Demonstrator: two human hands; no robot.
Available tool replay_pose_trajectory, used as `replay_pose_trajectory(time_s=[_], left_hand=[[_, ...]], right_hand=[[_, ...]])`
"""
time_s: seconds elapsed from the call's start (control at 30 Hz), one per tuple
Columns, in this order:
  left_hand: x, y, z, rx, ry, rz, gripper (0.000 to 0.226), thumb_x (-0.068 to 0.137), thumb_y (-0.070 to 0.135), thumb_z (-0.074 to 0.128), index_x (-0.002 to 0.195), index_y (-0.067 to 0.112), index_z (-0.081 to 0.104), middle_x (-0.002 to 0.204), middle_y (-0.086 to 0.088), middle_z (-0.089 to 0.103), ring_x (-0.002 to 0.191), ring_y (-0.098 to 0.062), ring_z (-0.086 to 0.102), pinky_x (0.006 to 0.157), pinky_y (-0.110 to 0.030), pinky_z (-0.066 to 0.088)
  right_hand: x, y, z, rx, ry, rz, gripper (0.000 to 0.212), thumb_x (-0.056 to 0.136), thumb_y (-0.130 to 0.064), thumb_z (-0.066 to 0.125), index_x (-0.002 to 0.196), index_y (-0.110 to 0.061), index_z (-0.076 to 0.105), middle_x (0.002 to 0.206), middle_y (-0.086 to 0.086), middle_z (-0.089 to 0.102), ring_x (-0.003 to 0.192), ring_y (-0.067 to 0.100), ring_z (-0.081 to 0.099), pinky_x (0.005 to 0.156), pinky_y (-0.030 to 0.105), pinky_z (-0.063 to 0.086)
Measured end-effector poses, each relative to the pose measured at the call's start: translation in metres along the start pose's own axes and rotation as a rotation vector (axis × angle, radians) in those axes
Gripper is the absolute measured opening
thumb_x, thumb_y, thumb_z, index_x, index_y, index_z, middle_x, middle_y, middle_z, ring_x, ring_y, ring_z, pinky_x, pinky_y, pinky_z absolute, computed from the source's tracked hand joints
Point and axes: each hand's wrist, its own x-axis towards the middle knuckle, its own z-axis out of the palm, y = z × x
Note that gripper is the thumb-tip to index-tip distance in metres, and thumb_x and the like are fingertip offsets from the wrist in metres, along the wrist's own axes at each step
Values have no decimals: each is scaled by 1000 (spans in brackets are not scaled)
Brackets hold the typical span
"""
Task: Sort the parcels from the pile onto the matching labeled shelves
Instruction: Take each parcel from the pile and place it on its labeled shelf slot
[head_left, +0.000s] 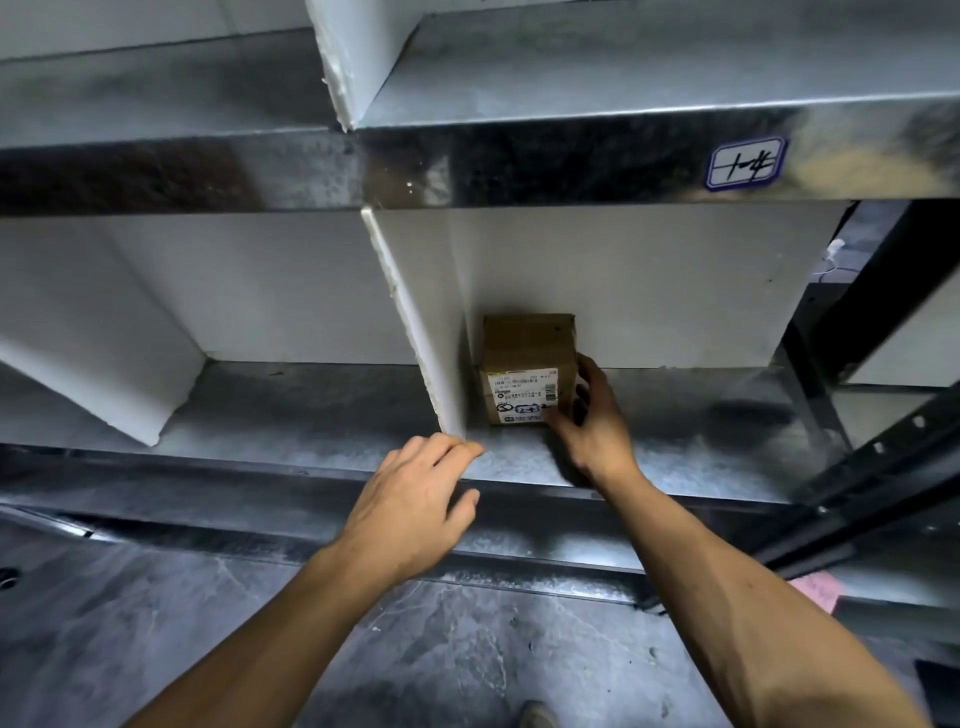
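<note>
A small brown cardboard parcel (527, 364) with a white shipping label stands on the metal shelf (701, 431), pushed against the white foam divider (415, 322) at its left. My right hand (592, 421) reaches into the compartment, with fingers at the parcel's right side and thumb at its lower front corner. My left hand (415, 499) hovers empty at the shelf's front edge, fingers loosely bent near the foot of the divider. A handwritten label (745, 162) reading 1-4 is stuck on the front lip of the shelf above.
Another white divider (104, 374) splits the shelf at the left. A dark steel upright (878, 322) and slotted brace stand at the right. Below lies grey concrete floor (363, 649), with a pink scrap (815, 587) at the right and a shoe tip (537, 714) at the bottom.
</note>
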Motion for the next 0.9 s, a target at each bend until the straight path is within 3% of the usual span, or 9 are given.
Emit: replay_pose_trajectory(time_s=[0.2, 0.3, 0.4, 0.57, 0.77, 0.9], left_hand=[[-1, -7, 2, 26, -20, 68, 46, 94, 38, 48, 138, 26, 45, 131, 9, 49, 115, -14, 44, 99, -32, 39], [-3, -9, 5, 52, -32, 122, 46, 95, 39, 47, 139, 25, 45, 132, 9, 48, 116, -16, 45, 99, -33, 39], [-6, -8, 8, 59, -24, 178, 46, 94, 38, 49, 138, 23, 47, 132, 6, 51, 115, -19, 46, 97, -35, 39], [-19, 4, 11, 53, -32, 336, 47, 94, 41, 48, 137, 24, 46, 132, 4, 50, 119, -21, 45, 98, -36, 38], [-42, 41, 19, 28, -52, 545, 50, 93, 43, 47, 140, 24, 43, 135, 5, 48, 122, -20, 42, 102, -37, 35], [-69, 93, 24, -19, -83, 723, 50, 93, 42, 49, 139, 24, 44, 135, 4, 48, 123, -22, 43, 101, -37, 35]], right_hand=[[-26, -18, -9, -96, 125, 131, 80, 88, -35, 75, 153, -32, 29, 153, 8, 45, 136, 30, 48, 108, 48, 46], [-56, -28, -17, -346, 120, 94, 59, 95, -35, 65, 147, -20, 42, 147, 12, 48, 133, 32, 48, 109, 42, 41], [-99, -36, -24, -691, 60, 5, 42, 98, -36, 58, 130, -10, 57, 129, 15, 56, 116, 36, 54, 97, 44, 46], [-184, -53, -37, -1068, 55, -29, 44, 96, -45, 53, 127, -14, 57, 124, 10, 59, 115, 34, 55, 90, 42, 48], [-286, -67, -46, -1246, 138, 128, 45, 96, -51, 45, 128, -19, 51, 128, 7, 54, 120, 32, 51, 98, 41, 41], [-362, -78, -64, -1295, 242, 268, 44, 94, -52, 43, 122, -19, 52, 123, 8, 56, 116, 33, 54, 92, 43, 47]])
